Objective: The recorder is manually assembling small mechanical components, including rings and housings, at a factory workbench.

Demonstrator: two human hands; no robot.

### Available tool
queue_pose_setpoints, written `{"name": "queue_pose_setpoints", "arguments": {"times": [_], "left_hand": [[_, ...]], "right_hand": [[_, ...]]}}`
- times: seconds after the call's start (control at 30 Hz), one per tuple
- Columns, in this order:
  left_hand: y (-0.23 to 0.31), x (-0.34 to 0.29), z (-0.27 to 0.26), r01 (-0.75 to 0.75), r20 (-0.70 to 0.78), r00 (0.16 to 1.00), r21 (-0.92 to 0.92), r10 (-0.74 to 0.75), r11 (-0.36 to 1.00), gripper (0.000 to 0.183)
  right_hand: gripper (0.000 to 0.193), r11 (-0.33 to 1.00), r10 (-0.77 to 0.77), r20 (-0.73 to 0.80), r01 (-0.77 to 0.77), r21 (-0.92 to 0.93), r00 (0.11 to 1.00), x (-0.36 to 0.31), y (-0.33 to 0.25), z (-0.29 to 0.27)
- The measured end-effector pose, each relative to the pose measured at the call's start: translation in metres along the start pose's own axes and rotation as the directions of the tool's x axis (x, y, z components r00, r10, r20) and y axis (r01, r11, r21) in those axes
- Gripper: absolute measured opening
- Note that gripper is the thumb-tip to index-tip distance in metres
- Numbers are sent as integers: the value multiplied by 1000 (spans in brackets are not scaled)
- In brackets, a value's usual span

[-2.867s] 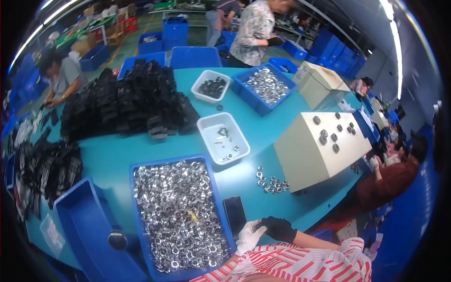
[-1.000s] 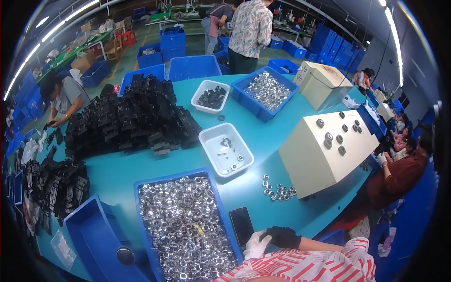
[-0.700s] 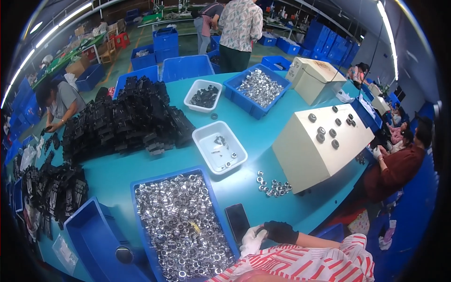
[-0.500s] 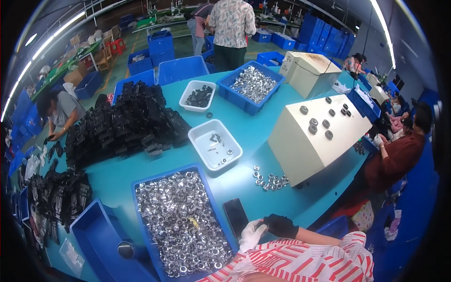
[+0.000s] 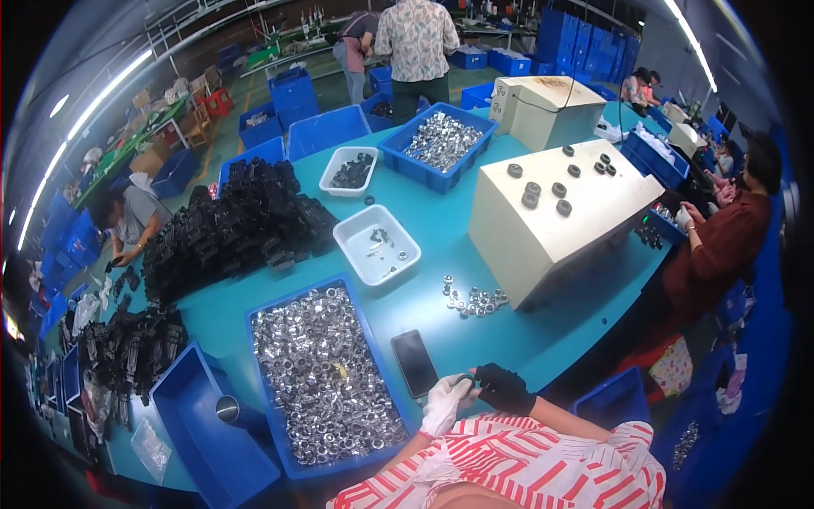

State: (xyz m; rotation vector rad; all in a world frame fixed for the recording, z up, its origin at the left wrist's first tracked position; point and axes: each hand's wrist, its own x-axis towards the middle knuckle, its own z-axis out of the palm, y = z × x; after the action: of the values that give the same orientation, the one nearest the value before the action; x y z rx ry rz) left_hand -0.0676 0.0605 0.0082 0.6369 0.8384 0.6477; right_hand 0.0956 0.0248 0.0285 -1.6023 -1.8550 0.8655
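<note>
My left hand [image 5: 444,404], in a white glove, is closed around a small dark ring-shaped part [image 5: 466,379] near the table's front edge. Against the same part rest the bent fingers of my right hand [image 5: 506,389], which wears a black glove with bare fingertips. The fingers partly cover the part, so its detail is lost. A dark phone [image 5: 415,363] lies on the table just beyond my left hand. Left of the hands stands a blue tray [image 5: 370,325] heaped with shiny metal rings [image 5: 326,373].
Loose metal rings [image 5: 476,303] lie beside a cream metal box [image 5: 543,225] topped with several dark rings [image 5: 560,189]. White bins [image 5: 407,265] with small parts, a pile of black plastic parts [image 5: 233,225] and an angled blue bin [image 5: 199,424] occupy the left. Co-workers sit at both sides.
The view has shifted, so the table items appear higher. My hands have turned slightly, and the dark part between them shows more clearly.
</note>
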Motion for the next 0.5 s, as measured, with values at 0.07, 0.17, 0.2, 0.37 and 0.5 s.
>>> {"name": "queue_pose_setpoints", "arguments": {"times": [0.07,0.17,0.2,0.37,0.5], "left_hand": [[-9,-3,3,5,-39,999,-44,-7,999,24],[-9,-5,10,23,12,1000,110,-25,994,27],[-11,-7,10,22,12,1000,113,-23,993,27],[-15,-21,18,78,11,997,171,-81,982,27],[-15,-32,24,68,36,997,154,-74,986,26]], "right_hand": [[43,987,-103,-4,102,-128,995,-8,-11,-7],[47,981,-76,-8,73,-182,997,-19,0,-5],[47,981,-78,-11,75,-181,997,-22,0,-5],[45,964,-108,36,114,-240,993,-35,4,-2],[43,969,-71,144,103,-227,987,-42,-5,-10]]}}
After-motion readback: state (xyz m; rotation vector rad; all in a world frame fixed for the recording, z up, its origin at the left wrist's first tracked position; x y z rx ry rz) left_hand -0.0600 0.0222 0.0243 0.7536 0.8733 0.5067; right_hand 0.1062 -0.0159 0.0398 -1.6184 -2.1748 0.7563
